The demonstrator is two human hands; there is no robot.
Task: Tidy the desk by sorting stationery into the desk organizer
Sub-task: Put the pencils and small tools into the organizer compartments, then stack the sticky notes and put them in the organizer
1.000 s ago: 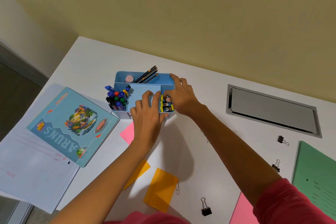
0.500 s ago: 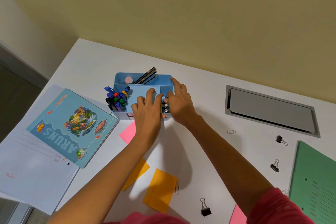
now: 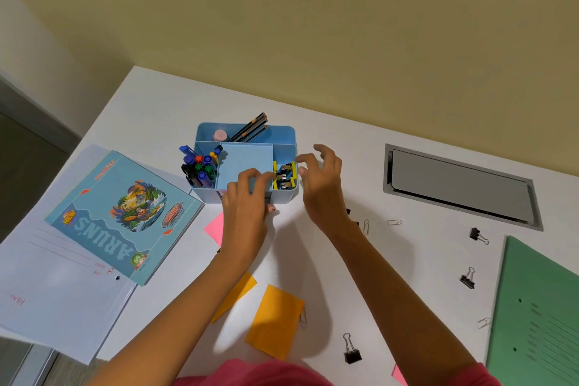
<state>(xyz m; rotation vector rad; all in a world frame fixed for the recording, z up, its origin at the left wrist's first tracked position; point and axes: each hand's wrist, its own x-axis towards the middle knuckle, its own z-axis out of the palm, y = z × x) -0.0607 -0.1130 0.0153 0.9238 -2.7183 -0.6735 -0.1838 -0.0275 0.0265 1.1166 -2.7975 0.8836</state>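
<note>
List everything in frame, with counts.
desk organizer: 1, light blue, mid-desk
pencils: several, black, back compartment
markers: bunch, mixed colours, left compartment
stored clips: several, black with yellow, right compartment
notebook: 1, teal, left, on white papers
orange sticky notes: 2, near edge
pink sticky notes: 2, by left wrist, bottom edge
binder clips: 3 loose, black, right half
paper clips: 4, silver, scattered
folder: 1, green, far right
hatch: 1, grey, in desk
left hand: grips organizer's front wall
right hand: holds nothing, beside organizer's right wall

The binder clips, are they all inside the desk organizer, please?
No, black binder clips lie on the desk, outside the desk organizer.
</note>
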